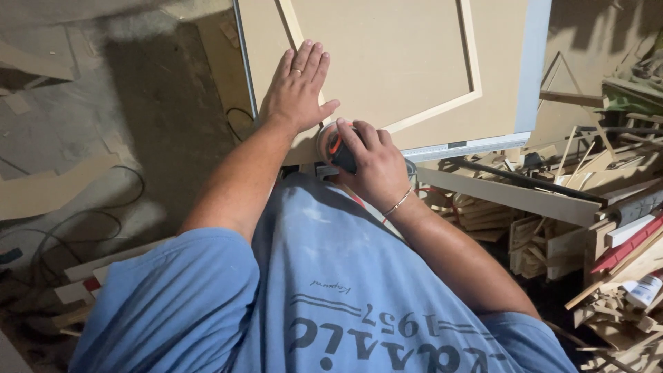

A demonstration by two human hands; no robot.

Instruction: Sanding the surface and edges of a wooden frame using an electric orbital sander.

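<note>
Pale fibreboard panel (pixel 387 55) with a raised frame lies under the left hand (pixel 297 86), spread flat and clasping nothing, apparently pinning the board just above where the right hand (pixel 369 162) grasps a small round sander (pixel 333 146) at the panel's near edge. Fingers cover most of the tool, so its pad and the edge beneath are hard to make out; offcuts (pixel 552 235) pile to the right of the grip.

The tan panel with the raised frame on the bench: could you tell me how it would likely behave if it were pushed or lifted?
The tan panel looks stiff: it lies flat and unbent under the left hand. Its smooth face could let it slide if pushed, which may be why that palm presses it down while the right hand works a small sander at its edge. Being broad, it probably needs both hands to lift.
</note>
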